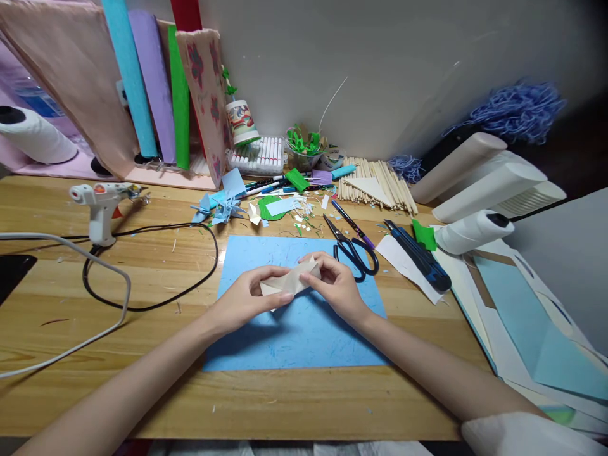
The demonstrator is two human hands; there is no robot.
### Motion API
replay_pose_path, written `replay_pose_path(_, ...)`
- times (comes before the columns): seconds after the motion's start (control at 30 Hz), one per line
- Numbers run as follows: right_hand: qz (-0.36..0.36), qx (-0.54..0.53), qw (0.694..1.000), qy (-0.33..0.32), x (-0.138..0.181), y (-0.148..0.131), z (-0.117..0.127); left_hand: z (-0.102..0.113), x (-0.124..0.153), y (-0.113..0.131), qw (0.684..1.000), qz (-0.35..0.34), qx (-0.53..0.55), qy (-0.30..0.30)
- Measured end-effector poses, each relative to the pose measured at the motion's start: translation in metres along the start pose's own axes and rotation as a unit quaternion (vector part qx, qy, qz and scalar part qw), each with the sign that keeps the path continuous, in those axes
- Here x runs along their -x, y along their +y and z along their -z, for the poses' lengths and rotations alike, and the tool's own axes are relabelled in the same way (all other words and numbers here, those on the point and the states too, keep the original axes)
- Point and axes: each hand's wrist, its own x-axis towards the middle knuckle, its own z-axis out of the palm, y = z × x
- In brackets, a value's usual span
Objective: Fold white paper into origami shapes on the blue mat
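A small piece of folded cream paper (287,282) is held up between my two hands, over a blue sheet (304,345) lying on the wooden table. My left hand (251,292) pinches its left end, with the thumb along the lower edge. On the other end, my right hand (335,282) grips the paper between thumb and fingers; a pointed corner sticks up there. Just beyond my right hand lie black-handled scissors (354,253), partly on the blue sheet. The paper's underside is hidden.
A glue gun (101,212) with a looping black cable stands at left. Behind the sheet lie blue folded paper shapes (227,208), paper scraps, pens and wooden sticks (380,180). A utility knife (420,256), a thread cone (470,234) and paper sheets (527,323) lie at right.
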Motion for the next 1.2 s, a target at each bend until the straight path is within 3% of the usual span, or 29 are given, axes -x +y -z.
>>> replay_pose_path(0.47, -0.059, -0.059, 0.996, -0.043, 0.004, 0.000, -0.003, -0.010, 0.000, -0.005, 0.997, -0.005, -0.079, -0.023)
replay_pose_path(0.67, -0.089, -0.152, 0.984, 0.006, 0.004, -0.001, -0.010, -0.015, 0.001, -0.007, 0.996, -0.025, -0.053, 0.062)
replay_pose_path(0.9, -0.105, -0.083, 0.991, -0.026, 0.007, -0.005, -0.009, -0.015, 0.000, -0.008, 0.998, -0.035, 0.018, 0.046)
replay_pose_path(1.2, -0.062, -0.036, 0.994, -0.078, 0.011, -0.004, -0.010, -0.007, -0.003, -0.008, 0.994, -0.047, -0.028, 0.097)
